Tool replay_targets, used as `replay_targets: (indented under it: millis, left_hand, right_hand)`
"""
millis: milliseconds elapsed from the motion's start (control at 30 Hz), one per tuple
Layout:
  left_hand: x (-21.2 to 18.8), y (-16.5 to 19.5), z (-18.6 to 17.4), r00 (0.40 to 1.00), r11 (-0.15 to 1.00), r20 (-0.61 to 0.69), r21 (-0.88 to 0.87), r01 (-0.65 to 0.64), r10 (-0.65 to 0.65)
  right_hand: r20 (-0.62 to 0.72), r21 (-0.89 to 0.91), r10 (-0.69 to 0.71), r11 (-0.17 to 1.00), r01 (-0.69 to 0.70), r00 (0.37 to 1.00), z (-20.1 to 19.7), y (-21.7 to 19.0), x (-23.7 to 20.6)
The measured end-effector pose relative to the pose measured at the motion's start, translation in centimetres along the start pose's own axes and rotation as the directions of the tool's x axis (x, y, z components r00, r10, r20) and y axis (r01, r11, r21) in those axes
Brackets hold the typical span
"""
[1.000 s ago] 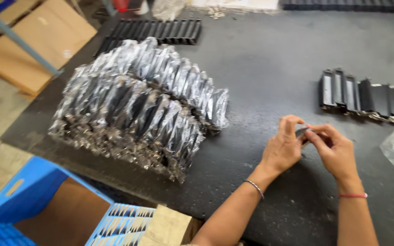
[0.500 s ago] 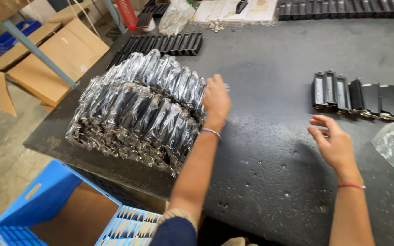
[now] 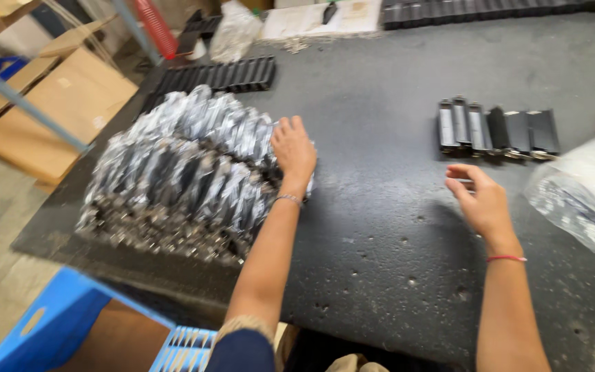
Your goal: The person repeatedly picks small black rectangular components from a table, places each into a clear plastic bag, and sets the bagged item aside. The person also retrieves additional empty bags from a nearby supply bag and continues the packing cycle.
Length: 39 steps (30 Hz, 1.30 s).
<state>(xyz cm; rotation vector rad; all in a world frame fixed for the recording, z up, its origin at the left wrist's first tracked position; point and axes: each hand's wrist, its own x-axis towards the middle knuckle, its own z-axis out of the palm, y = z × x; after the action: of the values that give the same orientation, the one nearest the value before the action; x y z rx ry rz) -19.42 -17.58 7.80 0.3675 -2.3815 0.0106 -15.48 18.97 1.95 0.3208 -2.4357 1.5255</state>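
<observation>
While a second ago both my hands worked one small part together, my left hand (image 3: pixel 293 148) now rests fingers-spread on the heap of plastic-wrapped black parts (image 3: pixel 187 172); right hand (image 3: pixel 480 200) hovers loosely open, empty, near the row of unwrapped black parts (image 3: pixel 497 129).

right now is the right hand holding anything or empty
Empty: the right hand hovers over the dark table with fingers loosely curled, nothing between them.
</observation>
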Motion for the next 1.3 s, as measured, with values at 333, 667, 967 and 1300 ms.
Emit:
replay_targets:
  millis: [333, 667, 967, 1300]
  left_hand:
    - [-6.4, 16.3, 2.8, 0.846, 0.682, -0.01, -0.586, -0.437, 0.533]
    - [-7.1, 27.5, 6.8, 0.793, 0.704, 0.049, -0.495, -0.509, 0.608]
    - [-7.9, 25.7, 6.4, 0.794, 0.692, -0.016, -0.48, -0.54, 0.608]
    - [-14.4, 20.1, -0.1, 0.812, 0.669, 0.048, -0.597, -0.443, 0.581]
  right_hand:
    - [-0.337, -0.029, 0.14, 0.987, -0.16, 0.931, -2.0, 3.4, 0.1]
    - [-0.346, 0.076, 0.209, 0.978, -0.194, 0.915, -2.9, 2.1, -0.2]
    - [-0.278, 0.191, 0.247, 0.961, -0.199, 0.928, -2.9, 2.4, 0.0]
    - [-0.265, 0.234, 0.194, 0.963, -0.132, 0.945, -3.7, 4.4, 0.0]
